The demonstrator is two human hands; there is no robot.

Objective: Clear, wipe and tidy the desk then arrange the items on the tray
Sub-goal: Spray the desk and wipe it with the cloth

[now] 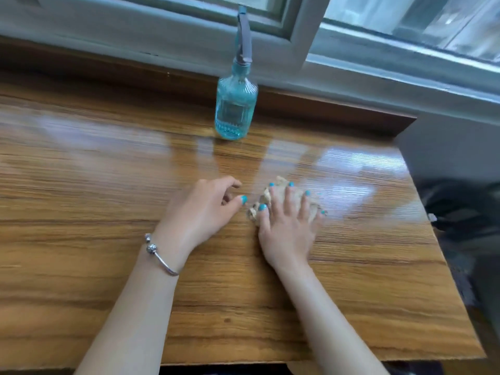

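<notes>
A: How far along does the tidying look?

B: I'd judge it's in the wiping stage. The table (108, 212) is bare across most of the frame, glossy wood-grain with a wet-looking sheen at centre right. No tray or items to arrange are in view, so that part seems left to do.

A: Where's the cloth?

B: Right of centre, a crumpled beige cloth (281, 197), soft and bunched. The right hand (286, 228) presses it flat, fingers spread straight over it.

A: And the other one?

B: The left hand (200, 209) rests on the wood just beside it, fingers loosely curled, holding nothing. A silver bracelet (159, 254) circles that wrist.

A: Anything else standing there?

B: A teal ribbed glass spray bottle (235, 106), upright at upper centre near the window sill (351, 85), well apart from both hands.
</notes>
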